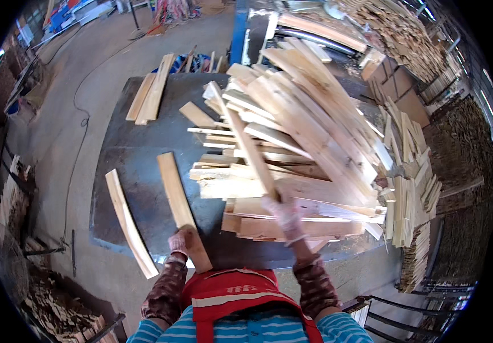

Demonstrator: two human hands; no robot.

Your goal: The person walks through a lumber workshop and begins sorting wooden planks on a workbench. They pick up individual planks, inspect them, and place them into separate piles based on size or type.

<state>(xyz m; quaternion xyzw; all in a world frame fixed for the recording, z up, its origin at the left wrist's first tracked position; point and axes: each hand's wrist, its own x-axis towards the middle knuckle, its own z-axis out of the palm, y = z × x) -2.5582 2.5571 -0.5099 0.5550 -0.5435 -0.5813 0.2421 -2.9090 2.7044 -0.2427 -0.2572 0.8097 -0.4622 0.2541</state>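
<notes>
Your left hand (180, 240) has a board (178, 191) gripped near its near end, over the table (135, 163). Your right's a bit blurry, but that hand (283, 216) looks closed on a strip (240, 134) slanting across the pile (309, 123), to the right.

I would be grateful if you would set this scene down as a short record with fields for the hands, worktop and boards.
Left hand: grips a flat board near its lower end
Right hand: holds a narrow board slanting across the pile; blurred
Worktop: dark table
Pile: loose pale boards, mostly right of centre
Set apart: single board at left, overhanging the near edge
Clothing: red apron
</notes>
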